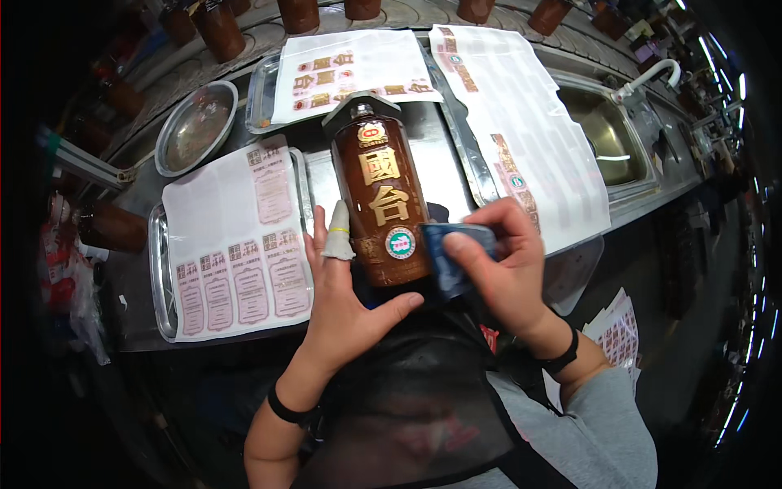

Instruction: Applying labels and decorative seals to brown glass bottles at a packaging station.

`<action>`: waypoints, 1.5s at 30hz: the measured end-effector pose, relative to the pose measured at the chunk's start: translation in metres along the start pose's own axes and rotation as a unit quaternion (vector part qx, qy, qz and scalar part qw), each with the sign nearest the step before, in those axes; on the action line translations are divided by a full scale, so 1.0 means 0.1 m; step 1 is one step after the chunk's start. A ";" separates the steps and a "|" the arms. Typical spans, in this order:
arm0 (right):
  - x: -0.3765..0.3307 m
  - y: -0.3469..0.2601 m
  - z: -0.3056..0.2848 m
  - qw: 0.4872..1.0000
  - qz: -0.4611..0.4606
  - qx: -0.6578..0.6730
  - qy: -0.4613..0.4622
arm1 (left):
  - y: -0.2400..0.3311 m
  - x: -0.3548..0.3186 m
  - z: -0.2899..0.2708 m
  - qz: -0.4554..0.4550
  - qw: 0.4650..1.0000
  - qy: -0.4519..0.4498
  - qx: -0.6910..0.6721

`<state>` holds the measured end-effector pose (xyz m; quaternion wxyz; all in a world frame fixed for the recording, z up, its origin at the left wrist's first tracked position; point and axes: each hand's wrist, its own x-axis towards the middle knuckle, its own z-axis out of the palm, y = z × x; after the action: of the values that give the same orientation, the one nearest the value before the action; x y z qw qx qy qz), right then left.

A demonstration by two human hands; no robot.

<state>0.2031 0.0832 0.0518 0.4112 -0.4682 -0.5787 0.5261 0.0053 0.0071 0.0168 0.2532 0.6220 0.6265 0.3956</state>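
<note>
A dark brown bottle [379,171] with gold characters and a round green-and-white label lies tilted in front of me, neck away. My left hand [336,301] grips its lower left side, thumb by the base and fingers along the edge. One finger wears a whitish cover [338,236] with a yellow band. Pinched in my right hand [509,265] is a folded blue cloth [458,254], pressed to the bottle's lower right side beside the round label. Part of the cloth is hidden by my fingers. Behind the bottle's neck shows a grey angular support [338,116].
Label sheets [236,236] lie on a metal tray [163,277] at left, with more sheets [350,69] at the back and a long sheet [529,138] at right. A metal bowl [167,130] stands far left, a sink [652,175] far right. Brown bottles [218,33] line the back.
</note>
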 end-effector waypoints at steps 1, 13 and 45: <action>-0.01 -0.02 0.02 0.996 -0.040 0.016 -0.074 | 0.02 0.01 0.03 -0.004 1.000 0.003 -0.003; -0.09 0.03 0.00 0.990 -0.086 -0.102 0.054 | -0.07 -0.03 -0.01 0.000 0.999 0.020 0.029; -0.12 0.19 -0.22 0.997 0.055 0.053 0.010 | 0.39 -0.05 0.03 0.186 0.950 0.009 0.252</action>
<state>0.2292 0.0769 0.0350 0.4114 -0.4818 -0.5195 0.5734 0.0306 -0.0002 0.0458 0.0043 0.7672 0.5816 0.2703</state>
